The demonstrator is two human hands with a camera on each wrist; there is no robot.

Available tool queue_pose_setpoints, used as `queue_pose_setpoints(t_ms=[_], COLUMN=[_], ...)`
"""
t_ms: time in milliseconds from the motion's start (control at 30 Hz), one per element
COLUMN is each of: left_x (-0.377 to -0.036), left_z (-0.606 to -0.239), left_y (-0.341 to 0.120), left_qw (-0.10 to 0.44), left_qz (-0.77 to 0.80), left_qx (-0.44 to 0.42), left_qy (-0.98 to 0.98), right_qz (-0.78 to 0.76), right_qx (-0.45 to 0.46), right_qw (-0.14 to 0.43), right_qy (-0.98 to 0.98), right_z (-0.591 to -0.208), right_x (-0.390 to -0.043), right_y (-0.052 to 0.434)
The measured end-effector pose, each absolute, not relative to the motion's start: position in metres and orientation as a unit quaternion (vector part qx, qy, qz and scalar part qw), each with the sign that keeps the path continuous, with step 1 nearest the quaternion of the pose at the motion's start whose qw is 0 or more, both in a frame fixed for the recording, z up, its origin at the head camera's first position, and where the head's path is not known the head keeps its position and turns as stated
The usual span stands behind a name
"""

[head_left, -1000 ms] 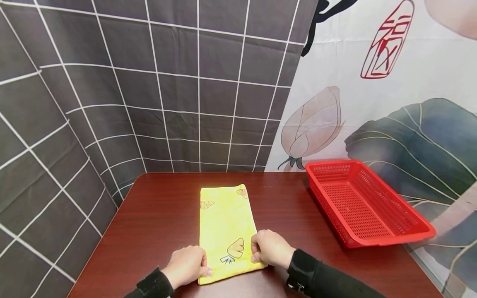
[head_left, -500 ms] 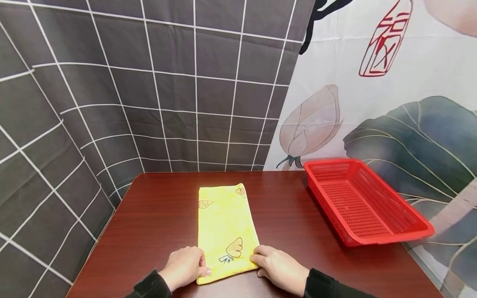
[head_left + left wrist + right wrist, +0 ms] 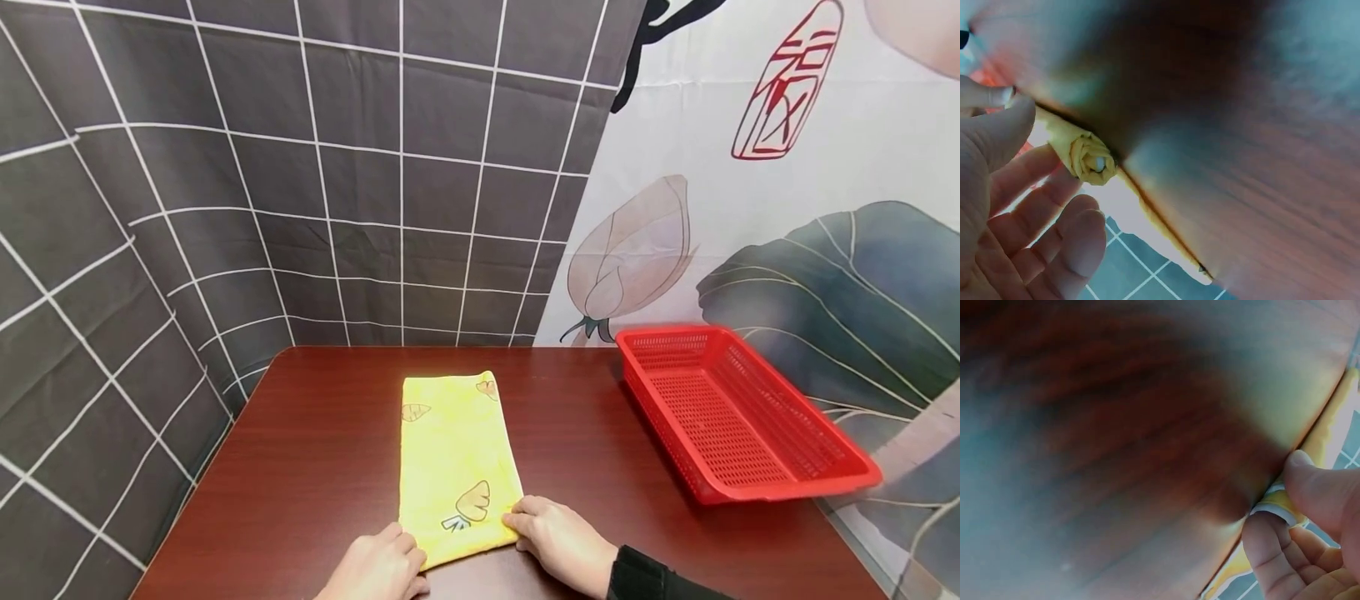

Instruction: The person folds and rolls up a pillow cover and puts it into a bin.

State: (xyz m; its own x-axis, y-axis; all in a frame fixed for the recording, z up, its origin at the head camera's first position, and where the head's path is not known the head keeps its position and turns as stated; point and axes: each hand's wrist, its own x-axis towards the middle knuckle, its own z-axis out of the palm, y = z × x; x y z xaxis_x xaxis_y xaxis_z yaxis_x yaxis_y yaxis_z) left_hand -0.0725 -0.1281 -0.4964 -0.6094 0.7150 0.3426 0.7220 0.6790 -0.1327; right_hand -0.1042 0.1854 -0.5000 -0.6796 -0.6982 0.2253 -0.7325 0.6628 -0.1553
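1. Yellow cloth [image 3: 450,458] lay on the brown table [image 3: 322,467], stretched lengthwise away from the person, far end just short of the table's back edge. Carrot prints [image 3: 474,502] faced up.
2. Near edge was rolled up; the left-wrist view caught the roll's end [image 3: 1094,162] as a spiral of layers.
3. Left hand [image 3: 372,571]: at the cloth's near left corner, covering it from where I watched. Thumb and fingers [image 3: 1035,178] stood apart, fingers loosely bent, roll's end showing at the gap. Fingers looked to be against the cloth's underside; couldn't tell whether they actually squeezed it.
4. Right hand [image 3: 558,542]: at the near right corner, fingertips on the cloth. Right-wrist view had thumb [image 3: 1319,484] and the nearest finger on either side of the roll, pinching it. Gap between them was only about the roll's thickness; remaining fingers were curled in below.
5. Hands sat well apart, one per end of the roll, both low by the tabletop. Dark sleeve [image 3: 652,575] on the right arm.
6. Red basket [image 3: 795,487] stood on the table's right side, well apart from the right hand. Dark grid curtain [image 3: 360,175] hung behind.
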Motion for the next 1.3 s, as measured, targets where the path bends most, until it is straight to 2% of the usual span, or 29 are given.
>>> queue_pose_setpoints(t_ms=[167, 267, 500, 767, 867, 1033, 1233, 1300], left_x=[-0.073, -0.075, -0.081, -0.083, -0.085, -0.089, -0.088, -0.090], left_z=[-0.495, -0.496, -0.503, -0.506, -0.505, -0.499, -0.501, -0.501], left_y=[-0.135, -0.139, -0.142, -0.140, -0.140, -0.139, -0.136, -0.135], left_qw=[0.099, 0.081, 0.143, 0.179, 0.168, 0.110, 0.150, 0.146], left_qz=[-0.033, -0.055, -0.071, -0.063, -0.054, -0.046, -0.020, -0.016], left_qx=[-0.385, -0.381, -0.397, -0.386, -0.390, -0.390, -0.398, -0.390], left_qy=[-0.917, -0.919, -0.904, -0.903, -0.904, -0.913, -0.905, -0.909], right_qz=[0.119, 0.120, 0.109, 0.096, 0.087, 0.092, 0.110, 0.105], right_qx=[0.386, 0.385, 0.389, 0.390, 0.391, 0.386, 0.369, 0.366], right_qw=[0.068, 0.060, 0.084, 0.095, 0.107, 0.106, 0.072, 0.071], right_qy=[-0.912, -0.913, -0.911, -0.911, -0.910, -0.912, -0.920, -0.922], right_z=[-0.501, -0.502, -0.504, -0.503, -0.503, -0.502, -0.499, -0.498], right_x=[-0.103, -0.101, -0.102, -0.101, -0.101, -0.101, -0.099, -0.100], right_y=[0.185, 0.185, 0.184, 0.184, 0.183, 0.181, 0.179, 0.178])
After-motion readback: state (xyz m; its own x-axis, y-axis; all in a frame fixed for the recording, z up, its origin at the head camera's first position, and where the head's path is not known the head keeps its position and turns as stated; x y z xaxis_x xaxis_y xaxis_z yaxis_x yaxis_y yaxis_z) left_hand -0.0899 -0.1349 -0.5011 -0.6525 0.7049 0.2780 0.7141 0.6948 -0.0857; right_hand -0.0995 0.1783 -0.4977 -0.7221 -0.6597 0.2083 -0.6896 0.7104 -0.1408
